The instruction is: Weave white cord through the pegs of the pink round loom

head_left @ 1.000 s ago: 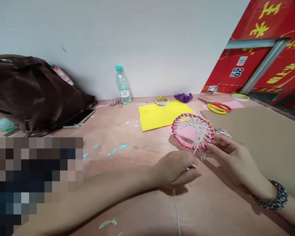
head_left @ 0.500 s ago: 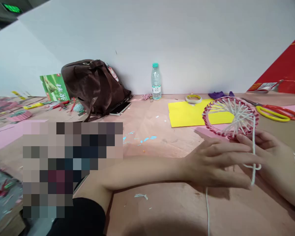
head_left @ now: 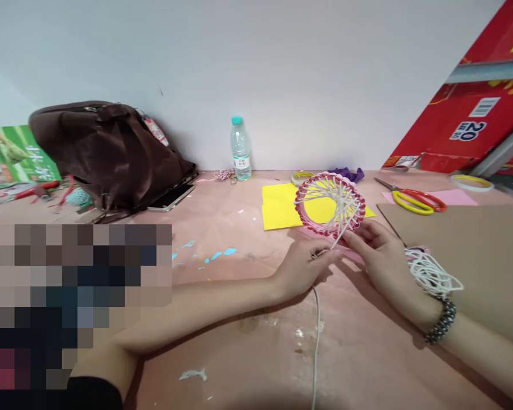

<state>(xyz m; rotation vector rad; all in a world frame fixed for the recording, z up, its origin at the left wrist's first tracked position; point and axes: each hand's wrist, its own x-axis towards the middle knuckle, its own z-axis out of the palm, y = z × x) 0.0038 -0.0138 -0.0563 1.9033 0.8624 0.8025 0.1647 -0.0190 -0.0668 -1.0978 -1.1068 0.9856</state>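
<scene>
A round pink-and-red hoop [head_left: 300,208], laced with white cord that crosses thickly on its right side, is held upright above the table. My right hand [head_left: 378,256] pinches its lower right rim and wears a dark beaded bracelet. Left of it, my left hand [head_left: 305,266] has its fingers closed on the white cord [head_left: 316,341], which runs taut up to the hoop's lower edge and hangs down toward the front. A loose bundle of white cord [head_left: 431,272] lies beside my right wrist.
Yellow paper [head_left: 277,208] lies behind the hoop. Scissors [head_left: 414,199] and a tape roll [head_left: 472,182] are at the right, near brown cardboard [head_left: 474,245]. A water bottle [head_left: 240,151], phone [head_left: 171,197] and brown bag [head_left: 98,154] stand or lie further back.
The view has turned right. My left hand has drawn back from in front of my right hand, its spread fingers now closed on the cord. The cord slants down-left from the hoop.
</scene>
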